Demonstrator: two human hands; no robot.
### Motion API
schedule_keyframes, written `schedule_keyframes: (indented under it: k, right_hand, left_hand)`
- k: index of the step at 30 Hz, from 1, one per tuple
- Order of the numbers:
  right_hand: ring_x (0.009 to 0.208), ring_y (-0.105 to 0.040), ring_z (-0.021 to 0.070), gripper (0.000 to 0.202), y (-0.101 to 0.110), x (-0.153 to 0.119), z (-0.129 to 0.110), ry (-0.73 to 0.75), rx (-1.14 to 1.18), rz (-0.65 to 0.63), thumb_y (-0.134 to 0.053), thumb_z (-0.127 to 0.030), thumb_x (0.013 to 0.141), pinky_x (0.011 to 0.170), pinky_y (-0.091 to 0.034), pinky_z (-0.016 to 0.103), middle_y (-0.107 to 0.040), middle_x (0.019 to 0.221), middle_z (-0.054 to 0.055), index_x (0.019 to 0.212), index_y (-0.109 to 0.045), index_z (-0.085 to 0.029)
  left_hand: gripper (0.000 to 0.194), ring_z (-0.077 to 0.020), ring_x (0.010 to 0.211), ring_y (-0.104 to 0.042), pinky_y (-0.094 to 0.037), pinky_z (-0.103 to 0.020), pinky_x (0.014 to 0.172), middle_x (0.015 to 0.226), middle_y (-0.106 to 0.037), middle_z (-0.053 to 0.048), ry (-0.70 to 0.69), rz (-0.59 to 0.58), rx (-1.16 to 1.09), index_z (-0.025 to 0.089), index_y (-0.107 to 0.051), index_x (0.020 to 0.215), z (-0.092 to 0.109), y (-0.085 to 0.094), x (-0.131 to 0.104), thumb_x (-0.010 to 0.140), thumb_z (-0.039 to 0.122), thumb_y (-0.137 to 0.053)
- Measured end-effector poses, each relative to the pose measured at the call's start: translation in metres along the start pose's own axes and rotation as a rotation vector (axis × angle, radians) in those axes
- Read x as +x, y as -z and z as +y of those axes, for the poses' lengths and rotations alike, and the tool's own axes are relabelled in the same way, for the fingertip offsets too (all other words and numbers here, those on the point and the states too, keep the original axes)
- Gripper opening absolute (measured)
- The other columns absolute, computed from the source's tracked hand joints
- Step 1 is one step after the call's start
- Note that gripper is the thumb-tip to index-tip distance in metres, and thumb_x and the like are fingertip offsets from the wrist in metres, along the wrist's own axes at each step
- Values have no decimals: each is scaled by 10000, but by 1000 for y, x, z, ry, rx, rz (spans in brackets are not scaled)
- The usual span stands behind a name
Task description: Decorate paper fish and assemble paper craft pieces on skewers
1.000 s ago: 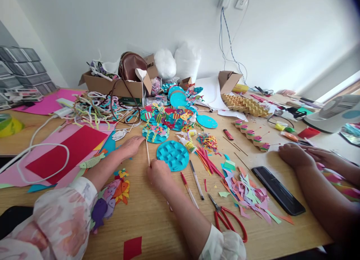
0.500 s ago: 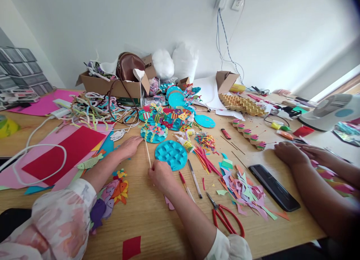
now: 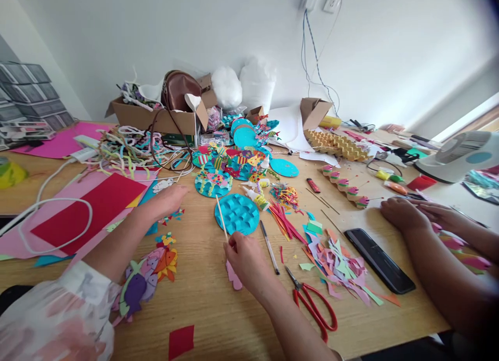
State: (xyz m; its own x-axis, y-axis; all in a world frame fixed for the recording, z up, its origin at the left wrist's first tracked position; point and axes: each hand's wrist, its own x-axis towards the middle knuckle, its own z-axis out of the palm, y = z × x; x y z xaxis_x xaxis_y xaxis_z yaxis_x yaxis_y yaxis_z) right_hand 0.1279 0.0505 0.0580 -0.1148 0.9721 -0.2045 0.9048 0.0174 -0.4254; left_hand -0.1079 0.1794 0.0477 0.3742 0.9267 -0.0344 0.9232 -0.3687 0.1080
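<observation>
Labels first: glue bottle (image 3: 256, 198), white with a yellow-green label, lying just right of the blue disc; print too small to read.

Right hand (image 3: 245, 254): thumb and fingers closed in a pinch on the lower part of a pale stick (image 3: 220, 215), thin and straight. Stick slants up and away from the pinch, crossing the left edge of the blue disc (image 3: 237, 214). Disc is round, its surface covered in raised, scale-like curls; lies at mid-table (image 3: 202, 304). Pink cutout (image 3: 233, 275) just left of the right hand.

Left hand (image 3: 173, 198): palm down, fingers stretched forward, near a white fish cutout (image 3: 162, 185). How far the fingers are parted, and whether they hold anything, cannot tell.

Containers: open cardboard box (image 3: 152, 123), far left, holding a smooth brown bag (image 3: 182, 92) and fuzzy white strands. Clear bag (image 3: 226, 88) of fluffy white filling, far side. Stack of grey drawers (image 3: 29, 93) at far left; contents unclear.

Near left, overlapping paper fish (image 3: 134, 293), flat, mostly purple and green. Near right, red-handled scissors (image 3: 315, 304), blades slightly parted; ragged paper scraps (image 3: 339, 262) beyond them. Another person's hands (image 3: 403, 215) rest at right, beyond a black phone (image 3: 380, 259).
</observation>
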Motion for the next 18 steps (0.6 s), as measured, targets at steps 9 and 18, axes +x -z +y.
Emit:
schedule_keyframes:
  k: [9,18]
  right_hand:
    - [758,-651,189,189,-6,-2,-17,87,14,-26,-493,-243,824,542,-341,232,-715,823,95,822,-667,-168]
    - [826,-665,223,263,-23,14,-29,155,-55,-104,-453,-166,830,650,-424,270,-704,947,164,984,-660,-109]
  left_hand:
    - [466,-171,1113,-564,-430,-298,961,1204,-617,-50,-78,-68,-44,209,-575,1168,53,21,-56,779,81,-351]
    - [587,-147,1269,-419,-362,-352,1051,1418,-408,-76,-195,-95,-450,175,-354,1373,81,-41,-92,807,44,-270]
